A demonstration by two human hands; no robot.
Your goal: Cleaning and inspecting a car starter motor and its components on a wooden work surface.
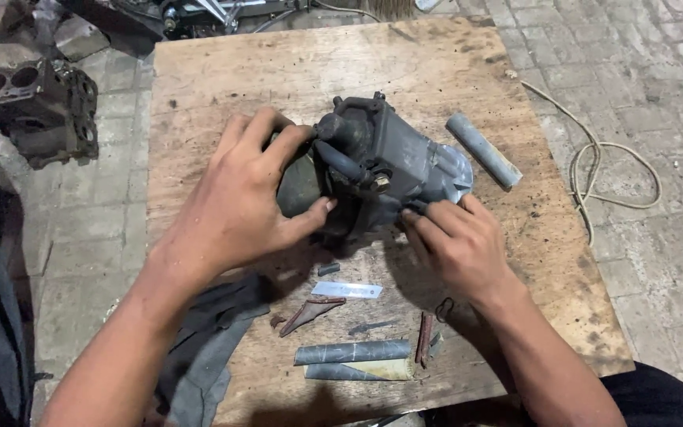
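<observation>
Flanking hands [349, 217]: grey tube [483, 149], rag [207, 340]

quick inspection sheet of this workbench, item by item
surface: worn, stained plywood board lying on a paved floor
job's things: dark grey metal motor housing on the board, held from both sides
clutter: grey tube right of the housing; two rolled grey sheets, a flat metal strip, rusty bits and a dark rag at the near edge
grippers: left hand clasps the housing's left end; right hand pinches its lower right edge
cables: pale cord looped on the floor to the right
surroundings: engine block on the floor at left; brick paving
</observation>
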